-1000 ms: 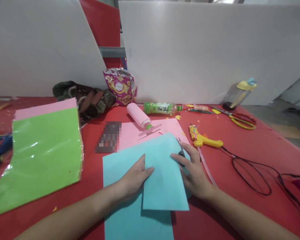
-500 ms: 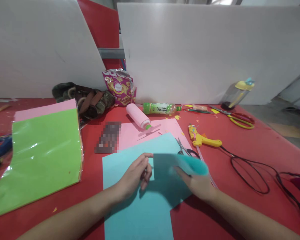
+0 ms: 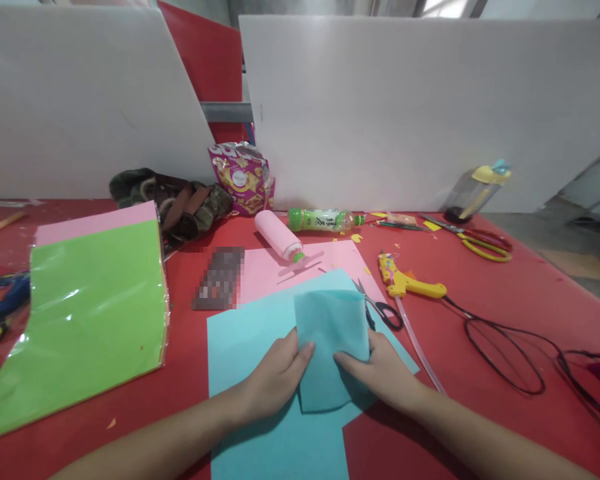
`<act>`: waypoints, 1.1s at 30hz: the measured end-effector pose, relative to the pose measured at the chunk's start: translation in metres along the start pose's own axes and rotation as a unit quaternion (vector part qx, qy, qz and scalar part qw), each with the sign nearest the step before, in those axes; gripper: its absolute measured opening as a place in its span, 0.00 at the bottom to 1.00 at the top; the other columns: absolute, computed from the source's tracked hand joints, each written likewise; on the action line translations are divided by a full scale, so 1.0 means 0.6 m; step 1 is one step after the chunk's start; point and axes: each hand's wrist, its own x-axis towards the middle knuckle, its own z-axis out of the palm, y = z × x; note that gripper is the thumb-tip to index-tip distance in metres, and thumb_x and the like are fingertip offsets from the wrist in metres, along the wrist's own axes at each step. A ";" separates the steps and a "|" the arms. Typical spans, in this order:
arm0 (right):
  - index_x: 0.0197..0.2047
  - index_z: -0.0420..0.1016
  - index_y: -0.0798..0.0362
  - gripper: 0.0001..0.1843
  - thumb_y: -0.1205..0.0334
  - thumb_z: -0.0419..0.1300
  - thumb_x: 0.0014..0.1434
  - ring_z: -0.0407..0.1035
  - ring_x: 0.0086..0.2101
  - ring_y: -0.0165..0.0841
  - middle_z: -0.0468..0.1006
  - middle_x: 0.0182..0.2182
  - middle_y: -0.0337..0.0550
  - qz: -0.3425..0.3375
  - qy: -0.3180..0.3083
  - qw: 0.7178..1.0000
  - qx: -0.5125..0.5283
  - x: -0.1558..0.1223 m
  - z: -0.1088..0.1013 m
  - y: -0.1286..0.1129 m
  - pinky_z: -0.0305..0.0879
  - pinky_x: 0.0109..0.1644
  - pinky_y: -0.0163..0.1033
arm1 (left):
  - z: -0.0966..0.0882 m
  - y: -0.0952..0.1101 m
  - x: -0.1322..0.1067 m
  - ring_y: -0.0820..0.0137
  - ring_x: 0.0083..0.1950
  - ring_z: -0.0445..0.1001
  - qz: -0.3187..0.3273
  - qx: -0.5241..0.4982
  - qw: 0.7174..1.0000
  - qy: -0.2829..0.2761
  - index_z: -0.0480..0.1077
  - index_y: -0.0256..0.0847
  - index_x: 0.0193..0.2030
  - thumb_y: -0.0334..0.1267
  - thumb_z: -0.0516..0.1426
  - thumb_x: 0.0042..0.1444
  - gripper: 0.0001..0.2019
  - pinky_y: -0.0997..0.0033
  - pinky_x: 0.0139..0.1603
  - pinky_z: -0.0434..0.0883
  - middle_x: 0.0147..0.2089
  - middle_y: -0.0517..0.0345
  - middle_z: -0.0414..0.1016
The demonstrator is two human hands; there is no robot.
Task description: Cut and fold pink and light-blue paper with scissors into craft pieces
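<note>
A small piece of light blue paper (image 3: 330, 340) is bent over in the middle of the red table (image 3: 480, 293), above a larger light blue sheet (image 3: 250, 340). My left hand (image 3: 275, 380) grips its left edge, thumb on top. My right hand (image 3: 380, 370) holds its right lower edge with the fingers pressed on it. Small black-handled scissors (image 3: 377, 308) lie just beyond my right hand. A pink sheet (image 3: 270, 270) lies under the blue one.
A pack of green and pink sheets (image 3: 85, 313) lies at left. A pink bottle (image 3: 277, 235), a green bottle (image 3: 325, 219), a snack bag (image 3: 243, 177) and a camouflage bag (image 3: 175, 200) stand behind. A yellow glue gun (image 3: 405, 280) with black cord (image 3: 505, 353), red-yellow scissors (image 3: 480, 239) and a water bottle (image 3: 475, 190) are at right.
The small blue piece was lifted and curled in my right hand, then brought back down folded over. Both hands now hold its edges closer to me.
</note>
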 end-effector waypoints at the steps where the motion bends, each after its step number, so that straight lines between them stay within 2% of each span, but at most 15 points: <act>1: 0.32 0.71 0.59 0.12 0.61 0.56 0.45 0.69 0.29 0.37 0.77 0.28 0.45 0.003 -0.004 1.000 0.000 0.000 0.000 -0.001 0.67 0.33 0.39 | 0.000 -0.001 0.000 0.63 0.46 0.68 0.002 0.011 1.000 0.000 0.61 0.36 0.50 0.43 0.43 0.60 0.17 0.65 0.49 0.63 0.50 0.50 0.69; 5: 0.32 0.71 0.60 0.12 0.61 0.56 0.45 0.70 0.29 0.37 0.77 0.29 0.47 0.015 -0.013 1.000 0.009 0.001 0.001 -0.002 0.67 0.33 0.40 | 0.000 -0.003 0.000 0.65 0.45 0.69 0.012 0.043 0.999 0.000 0.61 0.35 0.49 0.43 0.44 0.59 0.17 0.66 0.48 0.64 0.49 0.49 0.70; 10: 0.40 0.70 0.60 0.17 0.59 0.56 0.48 0.71 0.34 0.39 0.77 0.36 0.49 0.030 -0.047 0.992 0.112 0.003 -0.002 -0.002 0.68 0.36 0.40 | -0.004 0.000 0.004 0.63 0.47 0.68 -0.002 0.054 0.999 0.007 0.62 0.36 0.48 0.41 0.44 0.59 0.16 0.67 0.49 0.64 0.48 0.50 0.70; 16: 0.42 0.69 0.58 0.16 0.60 0.56 0.49 0.70 0.40 0.41 0.76 0.40 0.48 0.031 -0.058 0.990 0.122 0.003 -0.007 -0.002 0.67 0.41 0.42 | -0.010 -0.013 0.011 0.62 0.51 0.66 -0.010 -0.010 1.000 0.005 0.61 0.35 0.51 0.40 0.46 0.58 0.17 0.65 0.51 0.63 0.53 0.49 0.67; 21: 0.43 0.69 0.59 0.18 0.60 0.56 0.49 0.70 0.40 0.41 0.76 0.39 0.48 0.033 -0.081 0.987 0.135 0.006 -0.008 -0.001 0.67 0.42 0.43 | -0.009 -0.024 0.011 0.63 0.47 0.69 -0.040 -0.099 0.994 -0.012 0.63 0.35 0.50 0.44 0.48 0.57 0.18 0.64 0.47 0.65 0.53 0.48 0.67; 27: 0.45 0.67 0.60 0.20 0.59 0.56 0.49 0.70 0.40 0.41 0.76 0.40 0.49 0.036 -0.083 0.985 0.146 0.009 -0.008 0.001 0.67 0.42 0.43 | -0.007 -0.017 0.015 0.66 0.38 0.71 -0.058 -0.183 0.980 0.048 0.65 0.34 0.44 0.49 0.51 0.54 0.19 0.68 0.38 0.67 0.41 0.50 0.73; 30: 0.45 0.67 0.60 0.20 0.59 0.56 0.49 0.70 0.41 0.41 0.76 0.41 0.49 0.029 -0.083 0.986 0.143 0.009 -0.008 0.002 0.67 0.43 0.43 | -0.006 -0.018 0.017 0.69 0.31 0.70 -0.074 -0.186 0.977 0.076 0.64 0.34 0.40 0.51 0.54 0.50 0.20 0.70 0.32 0.67 0.33 0.54 0.72; 33: 0.45 0.68 0.60 0.20 0.59 0.56 0.49 0.70 0.41 0.41 0.76 0.40 0.49 0.032 -0.082 0.986 0.139 0.009 -0.007 0.002 0.67 0.43 0.43 | -0.005 -0.020 0.016 0.70 0.29 0.68 -0.073 -0.176 0.979 0.078 0.65 0.35 0.37 0.50 0.54 0.50 0.18 0.71 0.32 0.66 0.29 0.57 0.71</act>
